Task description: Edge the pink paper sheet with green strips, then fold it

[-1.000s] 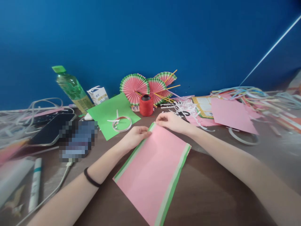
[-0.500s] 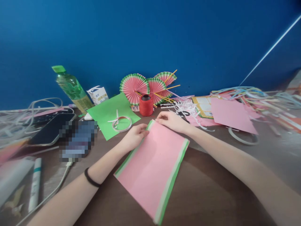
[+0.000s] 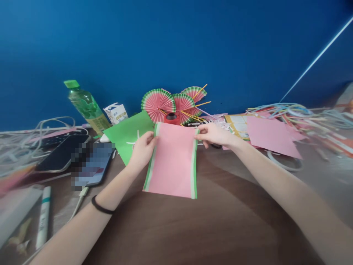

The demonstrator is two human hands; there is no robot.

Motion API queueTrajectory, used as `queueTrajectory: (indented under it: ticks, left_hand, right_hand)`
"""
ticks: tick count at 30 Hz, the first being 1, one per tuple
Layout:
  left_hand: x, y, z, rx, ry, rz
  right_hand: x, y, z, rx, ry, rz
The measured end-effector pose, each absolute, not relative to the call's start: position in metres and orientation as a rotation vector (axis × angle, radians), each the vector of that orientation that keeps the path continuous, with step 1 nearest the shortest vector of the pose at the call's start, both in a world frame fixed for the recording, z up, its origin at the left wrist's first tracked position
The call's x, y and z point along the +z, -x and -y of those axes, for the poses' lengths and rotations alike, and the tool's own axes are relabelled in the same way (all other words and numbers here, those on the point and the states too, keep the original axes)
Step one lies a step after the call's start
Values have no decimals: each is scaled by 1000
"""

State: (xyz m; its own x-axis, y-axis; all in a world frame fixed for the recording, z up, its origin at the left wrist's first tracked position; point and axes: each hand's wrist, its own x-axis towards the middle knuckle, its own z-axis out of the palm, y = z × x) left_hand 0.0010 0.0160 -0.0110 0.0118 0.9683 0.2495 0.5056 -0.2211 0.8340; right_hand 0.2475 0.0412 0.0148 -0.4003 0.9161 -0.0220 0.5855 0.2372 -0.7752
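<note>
A pink paper sheet with white and green strips along its two long sides hangs lifted off the brown table. My left hand pinches its upper left corner. My right hand pinches its upper right corner. Both hands are closed on the sheet, which hides most of the red thread spool behind it. Finished pink-and-green paper fans on yellow sticks stand against the blue wall beyond the sheet.
A green paper sheet, a green bottle and a small carton lie at back left. Phones, cables and a pen fill the left. Pink paper, coloured strips and white shreds lie at right.
Both hands have lifted the pink sheet by its far corners off the table, so it now hangs upright and straight, covering the tape ring and most of the red spool.
</note>
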Motion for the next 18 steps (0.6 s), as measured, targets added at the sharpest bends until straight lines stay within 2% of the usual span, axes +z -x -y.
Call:
queueTrajectory:
  ticks: [4,8,13,18]
  left_hand:
    - [-1,1,-14,1300,-1799,-1489]
    - [6,-1,-9,1518,-1781,-1379]
    - [17,-5,1,1663,-1865,-1272]
    - [40,5,8,1714,-2274,-1143]
  right_hand:
    - [16,-240,-38,648,1333,1803]
    - [21,-237,-28,289,1122,1757]
    - [24,-235,-14,126,903,1794]
    - [36,-239,-6,86,966,1889]
